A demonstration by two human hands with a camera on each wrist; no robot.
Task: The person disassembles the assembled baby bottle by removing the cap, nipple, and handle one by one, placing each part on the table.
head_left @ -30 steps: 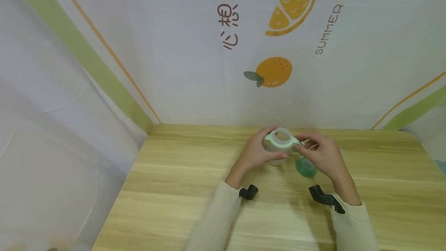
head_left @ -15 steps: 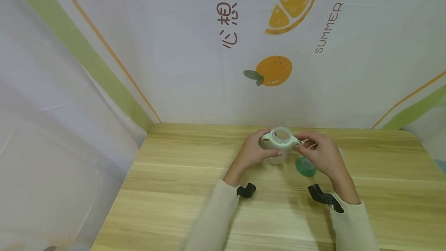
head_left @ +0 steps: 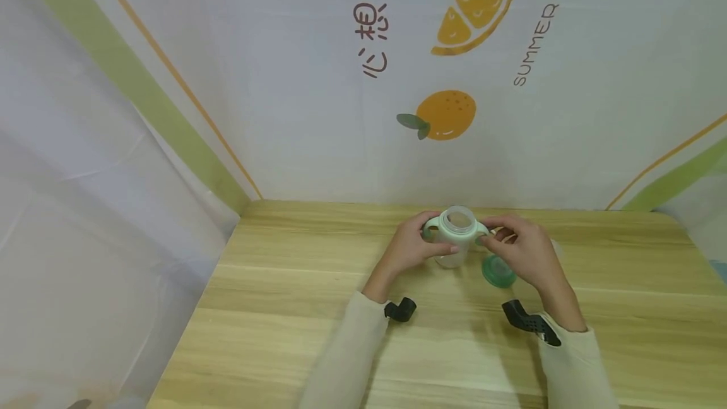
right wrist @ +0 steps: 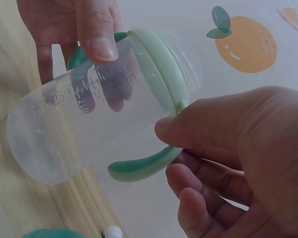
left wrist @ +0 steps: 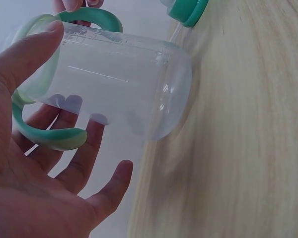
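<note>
A clear baby bottle (head_left: 452, 260) with measuring marks stands upright on the table, its top uncovered. Around its neck sits a pale green ring (right wrist: 161, 64) with two curved handles. My left hand (head_left: 409, 248) holds the bottle's body, thumb on the near side and fingers behind it, as the left wrist view shows. With thumb and fingers my right hand (head_left: 525, 251) pinches the ring at the root of the right handle (right wrist: 144, 166). Beside the bottle, below my right hand, lies a green cap (head_left: 500, 271).
The wooden table (head_left: 284, 308) ends at a white cloth (head_left: 318, 112) printed with oranges. A whitish object (head_left: 558, 248), partly hidden, lies behind my right wrist. Black wrist mounts (head_left: 401, 310) stick out from both sleeves.
My left hand has shifted slightly left and its thumb has drawn back, so the left handle now shows. My right hand has stayed at the right handle.
</note>
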